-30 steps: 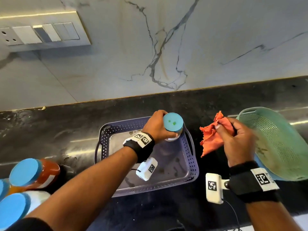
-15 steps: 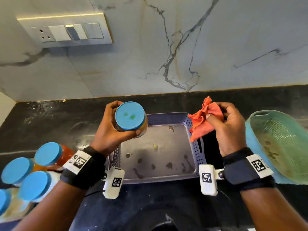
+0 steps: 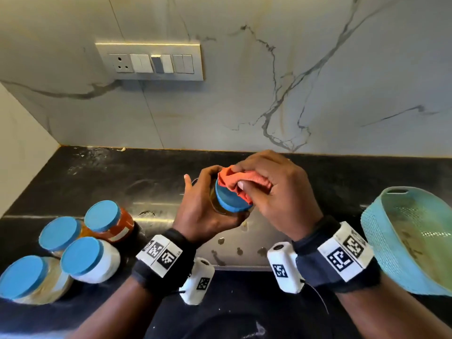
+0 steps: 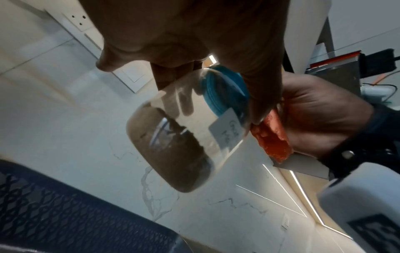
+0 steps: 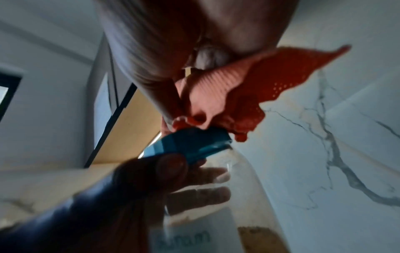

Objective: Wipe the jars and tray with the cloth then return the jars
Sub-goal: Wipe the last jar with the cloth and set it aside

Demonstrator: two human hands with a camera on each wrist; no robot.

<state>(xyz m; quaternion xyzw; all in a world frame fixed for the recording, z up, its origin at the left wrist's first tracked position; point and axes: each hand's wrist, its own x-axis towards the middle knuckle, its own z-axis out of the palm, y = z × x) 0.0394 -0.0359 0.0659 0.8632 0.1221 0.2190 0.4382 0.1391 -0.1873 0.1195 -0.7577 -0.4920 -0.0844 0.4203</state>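
So, head: our left hand (image 3: pixel 205 214) grips the clear blue-lidded jar (image 3: pixel 231 200) above the grey perforated tray (image 3: pixel 244 255) | left wrist: jar tilted | right wrist: right hand (image 5: pixel 194 51) pinches the orange cloth (image 5: pixel 259 82) on the lid; we'd rub in circles, steadying the jar.

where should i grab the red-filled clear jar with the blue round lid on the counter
Grip the red-filled jar round its clear body just under the blue lid, coming from its far, open side. Other blue-lidded jars crowd its near-left side, so I judge the wide lid gives poorer purchase.
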